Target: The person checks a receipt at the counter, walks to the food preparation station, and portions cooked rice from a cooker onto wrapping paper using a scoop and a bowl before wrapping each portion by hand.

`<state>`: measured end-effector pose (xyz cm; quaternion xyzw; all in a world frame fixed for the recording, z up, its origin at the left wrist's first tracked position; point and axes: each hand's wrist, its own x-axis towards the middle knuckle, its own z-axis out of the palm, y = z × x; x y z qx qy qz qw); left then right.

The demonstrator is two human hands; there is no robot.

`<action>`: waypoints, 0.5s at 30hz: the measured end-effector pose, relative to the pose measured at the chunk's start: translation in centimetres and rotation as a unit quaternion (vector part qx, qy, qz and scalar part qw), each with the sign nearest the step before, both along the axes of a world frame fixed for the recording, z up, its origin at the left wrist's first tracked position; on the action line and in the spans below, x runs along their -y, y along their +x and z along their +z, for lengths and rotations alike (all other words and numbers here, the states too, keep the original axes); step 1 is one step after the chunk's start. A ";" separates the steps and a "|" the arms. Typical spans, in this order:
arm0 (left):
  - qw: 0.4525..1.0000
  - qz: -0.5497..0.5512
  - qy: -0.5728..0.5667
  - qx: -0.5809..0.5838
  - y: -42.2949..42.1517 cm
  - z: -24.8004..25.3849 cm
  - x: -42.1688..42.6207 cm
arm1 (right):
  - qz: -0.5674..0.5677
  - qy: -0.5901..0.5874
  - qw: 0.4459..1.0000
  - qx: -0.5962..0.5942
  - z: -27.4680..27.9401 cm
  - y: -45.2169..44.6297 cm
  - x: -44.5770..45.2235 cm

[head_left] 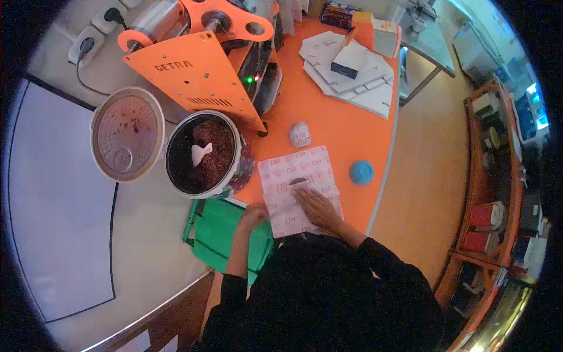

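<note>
Sheets of white paper with red "RICE" print [287,205] lie on the orange table in front of me, their edges overlapping. A small dark brown mound [298,181] shows on the paper. My right hand [318,210] rests flat on the paper, its fingers stretched out just below the mound. At the paper's left edge is my left hand [254,216], its fingers curled in; what they hold, if anything, is hidden. Beyond the sheets sits a small wrapped packet [299,134] with the same print. A blue round cup or lid [361,172] stands to the right.
A tub of dark grains [217,138] with a pale scoop [202,154] stands left, beside its lid [126,135]. Behind is an orange machine [193,70]. White cardboard pieces [375,88] and a small box [349,60] lie at the back. A green chair [226,234] is below left.
</note>
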<state>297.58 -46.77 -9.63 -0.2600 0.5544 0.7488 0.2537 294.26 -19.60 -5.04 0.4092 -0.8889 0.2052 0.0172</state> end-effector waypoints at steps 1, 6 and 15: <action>0.993 -0.067 -0.062 -0.069 -0.9 -0.3 0.5 | -0.003 0.000 1.000 0.001 0.2 0.0 0.0; 0.980 -0.048 -0.153 -0.122 -7.6 0.5 -1.4 | -0.004 0.017 1.000 0.000 0.1 -0.1 0.2; 0.829 -0.326 -0.244 -0.383 -8.9 3.4 -0.4 | -0.003 0.003 1.000 0.017 0.6 0.2 -0.2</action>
